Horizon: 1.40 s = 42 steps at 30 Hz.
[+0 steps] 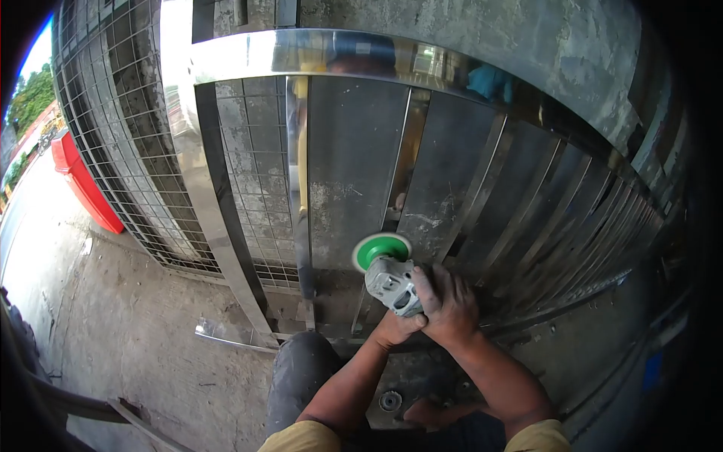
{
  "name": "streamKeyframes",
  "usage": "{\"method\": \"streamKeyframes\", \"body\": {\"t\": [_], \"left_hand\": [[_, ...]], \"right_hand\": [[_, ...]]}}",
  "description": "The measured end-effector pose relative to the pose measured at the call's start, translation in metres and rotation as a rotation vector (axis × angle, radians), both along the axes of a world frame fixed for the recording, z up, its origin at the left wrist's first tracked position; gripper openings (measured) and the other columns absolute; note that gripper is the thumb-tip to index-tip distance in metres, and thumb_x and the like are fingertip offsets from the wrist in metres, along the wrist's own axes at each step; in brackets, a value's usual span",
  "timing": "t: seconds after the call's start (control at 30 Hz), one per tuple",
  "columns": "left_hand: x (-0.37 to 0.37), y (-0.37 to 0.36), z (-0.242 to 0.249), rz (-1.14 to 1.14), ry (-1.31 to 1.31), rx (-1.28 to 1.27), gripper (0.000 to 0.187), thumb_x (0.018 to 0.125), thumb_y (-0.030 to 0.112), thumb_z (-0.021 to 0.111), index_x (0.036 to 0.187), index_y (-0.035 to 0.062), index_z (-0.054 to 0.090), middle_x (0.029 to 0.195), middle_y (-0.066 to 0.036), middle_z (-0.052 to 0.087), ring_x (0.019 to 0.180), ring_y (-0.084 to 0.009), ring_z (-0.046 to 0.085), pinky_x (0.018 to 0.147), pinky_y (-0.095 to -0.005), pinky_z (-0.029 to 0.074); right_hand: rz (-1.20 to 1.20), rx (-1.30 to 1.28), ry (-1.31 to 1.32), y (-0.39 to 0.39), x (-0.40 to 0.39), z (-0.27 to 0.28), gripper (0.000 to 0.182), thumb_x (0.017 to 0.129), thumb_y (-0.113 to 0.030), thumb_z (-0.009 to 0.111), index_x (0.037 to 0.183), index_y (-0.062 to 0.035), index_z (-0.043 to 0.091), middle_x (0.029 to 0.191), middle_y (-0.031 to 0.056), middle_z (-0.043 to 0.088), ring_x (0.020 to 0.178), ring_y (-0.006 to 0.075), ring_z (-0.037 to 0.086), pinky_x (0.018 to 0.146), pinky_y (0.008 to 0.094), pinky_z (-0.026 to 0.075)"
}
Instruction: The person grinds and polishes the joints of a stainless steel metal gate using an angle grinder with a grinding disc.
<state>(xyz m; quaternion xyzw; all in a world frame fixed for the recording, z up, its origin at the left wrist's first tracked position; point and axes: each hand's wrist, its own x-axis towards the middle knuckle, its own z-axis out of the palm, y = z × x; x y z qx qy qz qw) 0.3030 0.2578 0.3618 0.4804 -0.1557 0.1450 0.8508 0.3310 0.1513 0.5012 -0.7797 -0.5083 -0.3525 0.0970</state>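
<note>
Both of my hands are wrapped round a grey angle grinder with a green and white disc. My left hand closes under the lower part of the tool, and my right hand grips its right side. The disc is at a vertical bar of a shiny metal frame; whether it touches the bar I cannot tell. The frame's polished top rail curves above, and a wide end post stands at the left.
A wire mesh panel and a grey wall stand behind the frame. A red object is at the far left. On the concrete floor lie a metal strip and a small round part. My knee is close below the frame.
</note>
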Motion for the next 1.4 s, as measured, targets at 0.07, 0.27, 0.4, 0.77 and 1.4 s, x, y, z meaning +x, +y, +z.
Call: {"method": "streamKeyframes", "body": {"t": [0.07, 0.27, 0.4, 0.77, 1.4], "left_hand": [[-0.006, -0.001, -0.012, -0.048, 0.022, -0.027, 0.099, 0.074, 0.059, 0.083, 0.147, 0.0052, 0.042, 0.142, -0.007, 0.050, 0.132, -0.0223, 0.046, 0.113, -0.0392, 0.035], [-0.009, -0.013, -0.042, -0.151, 0.053, 0.015, 0.097, 0.075, 0.057, 0.083, 0.146, 0.0059, 0.042, 0.142, -0.007, 0.049, 0.131, -0.0220, 0.045, 0.112, -0.0391, 0.035], [-0.005, -0.018, -0.022, -0.123, 0.014, 0.006, 0.095, 0.080, 0.055, 0.080, 0.149, 0.0054, 0.038, 0.145, -0.009, 0.047, 0.134, -0.0230, 0.043, 0.114, -0.0392, 0.032], [-0.006, -0.009, -0.009, -0.073, 0.060, -0.075, 0.104, 0.070, 0.057, 0.087, 0.147, 0.0052, 0.041, 0.142, -0.006, 0.050, 0.131, -0.0211, 0.047, 0.113, -0.0383, 0.035], [-0.012, 0.010, -0.057, -0.009, 0.099, 0.177, 0.116, 0.072, 0.068, 0.076, 0.155, 0.0034, 0.027, 0.153, -0.010, 0.036, 0.142, -0.0256, 0.033, 0.119, -0.0412, 0.025]], "right_hand": [[-0.002, -0.015, 0.002, -0.003, -0.001, -0.015, 0.068, 0.084, -0.024, 0.063, 0.145, -0.0157, 0.034, 0.109, 0.0198, 0.057, 0.086, 0.0384, 0.061, 0.071, 0.0497, 0.050], [-0.016, -0.073, 0.043, -0.022, -0.005, -0.039, 0.067, 0.085, -0.024, 0.064, 0.145, -0.0164, 0.035, 0.110, 0.0208, 0.056, 0.089, 0.0383, 0.061, 0.073, 0.0492, 0.051], [0.011, -0.052, 0.039, -0.023, 0.002, -0.027, 0.067, 0.083, -0.023, 0.065, 0.143, -0.0150, 0.037, 0.111, 0.0208, 0.057, 0.090, 0.0402, 0.061, 0.074, 0.0502, 0.051], [-0.003, -0.005, 0.008, -0.008, 0.000, -0.026, 0.068, 0.084, -0.025, 0.064, 0.145, -0.0144, 0.034, 0.112, 0.0221, 0.057, 0.088, 0.0418, 0.061, 0.072, 0.0509, 0.051], [-0.081, 0.129, 0.063, -0.010, -0.015, -0.043, 0.063, 0.087, -0.025, 0.056, 0.147, -0.0270, 0.037, 0.111, 0.0194, 0.058, 0.091, 0.0369, 0.061, 0.072, 0.0466, 0.050]]}}
